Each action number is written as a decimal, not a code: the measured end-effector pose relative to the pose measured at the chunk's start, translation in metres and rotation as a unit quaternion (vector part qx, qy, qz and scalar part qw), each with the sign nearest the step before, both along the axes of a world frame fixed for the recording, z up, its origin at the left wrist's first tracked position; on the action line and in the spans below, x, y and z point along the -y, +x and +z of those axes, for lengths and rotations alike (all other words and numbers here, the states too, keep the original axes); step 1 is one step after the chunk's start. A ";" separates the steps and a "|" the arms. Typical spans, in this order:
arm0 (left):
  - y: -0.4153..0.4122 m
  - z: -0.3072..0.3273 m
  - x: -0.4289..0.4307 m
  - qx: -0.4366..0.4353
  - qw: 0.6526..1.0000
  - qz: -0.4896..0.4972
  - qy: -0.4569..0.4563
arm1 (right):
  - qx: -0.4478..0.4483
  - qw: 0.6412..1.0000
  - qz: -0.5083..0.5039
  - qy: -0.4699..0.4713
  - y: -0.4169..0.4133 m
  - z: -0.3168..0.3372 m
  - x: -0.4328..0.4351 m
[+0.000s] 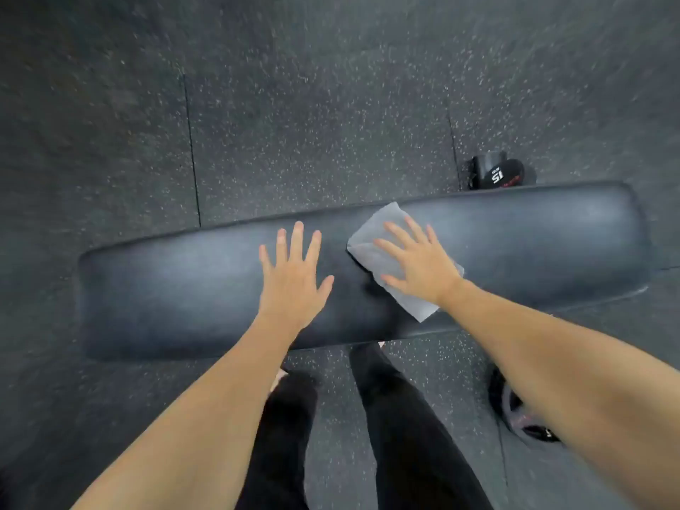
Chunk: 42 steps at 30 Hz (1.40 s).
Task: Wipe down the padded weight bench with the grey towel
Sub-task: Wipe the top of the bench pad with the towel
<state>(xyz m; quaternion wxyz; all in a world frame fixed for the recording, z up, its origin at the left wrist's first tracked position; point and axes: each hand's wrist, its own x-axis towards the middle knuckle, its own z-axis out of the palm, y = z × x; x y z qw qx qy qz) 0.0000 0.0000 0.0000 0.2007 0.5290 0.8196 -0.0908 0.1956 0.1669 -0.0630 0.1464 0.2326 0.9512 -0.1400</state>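
The long black padded weight bench point(176, 288) runs left to right across the middle of the view. A folded grey towel point(382, 230) lies flat on its pad, right of centre. My right hand point(419, 263) presses on the towel with fingers spread, palm down. My left hand point(292, 277) rests flat on the bare pad just left of the towel, fingers apart, holding nothing.
Speckled dark rubber floor tiles point(294, 123) surround the bench. A black dumbbell marked 15 point(498, 174) lies on the floor behind the bench's right end. Another dark weight point(522, 417) sits on the floor at the near right. My legs in black trousers point(401, 417) stand against the bench's near edge.
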 end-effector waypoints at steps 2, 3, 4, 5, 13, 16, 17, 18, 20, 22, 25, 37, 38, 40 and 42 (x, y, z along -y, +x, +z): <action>-0.006 -0.038 0.003 -0.006 0.999 -0.013 -0.047 | 0.035 0.999 0.034 0.005 0.012 -0.041 -0.008; -0.011 -0.058 0.010 -0.015 0.998 -0.025 -0.058 | 0.048 0.998 0.047 0.009 0.022 -0.062 -0.009; -0.018 -0.077 0.017 -0.021 0.997 -0.036 -0.062 | 0.056 0.997 0.045 0.015 0.031 -0.076 -0.008; -0.023 -0.096 0.023 -0.022 0.997 -0.040 -0.063 | 0.041 0.998 0.042 0.024 0.039 -0.094 -0.004; -0.042 -0.157 0.059 0.005 0.999 -0.035 0.012 | -0.042 0.998 0.029 0.026 -0.027 -0.131 0.074; -0.064 -0.154 0.082 -0.005 0.999 0.032 0.039 | -0.043 0.996 -0.074 0.025 -0.091 -0.133 0.134; -0.075 -0.155 0.092 -0.008 0.998 0.048 0.040 | -0.046 0.994 -0.101 0.023 -0.116 -0.133 0.152; -0.088 -0.154 0.102 -0.005 0.997 0.061 0.043 | -0.045 0.992 -0.117 0.016 -0.142 -0.133 0.170; -0.118 -0.154 0.126 0.001 0.994 0.089 0.057 | -0.054 0.992 -0.115 0.002 -0.195 -0.133 0.204; -0.146 -0.152 0.150 0.006 0.991 0.121 0.062 | -0.058 0.994 -0.097 -0.007 -0.234 -0.131 0.228; -0.183 -0.140 0.173 0.012 0.988 0.156 0.017 | -0.059 0.994 -0.093 -0.006 -0.249 -0.134 0.230; -0.282 -0.152 0.240 0.113 0.946 0.216 -0.212 | -0.039 0.967 -0.250 0.038 -0.187 -0.132 0.197; -0.283 -0.156 0.242 0.126 0.947 0.217 -0.202 | -0.040 0.969 -0.242 0.037 -0.200 -0.133 0.205; -0.287 -0.157 0.247 0.148 0.946 0.223 -0.181 | -0.039 0.977 -0.208 0.033 -0.232 -0.134 0.225; -0.290 -0.160 0.252 0.153 0.951 0.216 -0.163 | -0.045 0.983 -0.175 0.037 -0.277 -0.136 0.242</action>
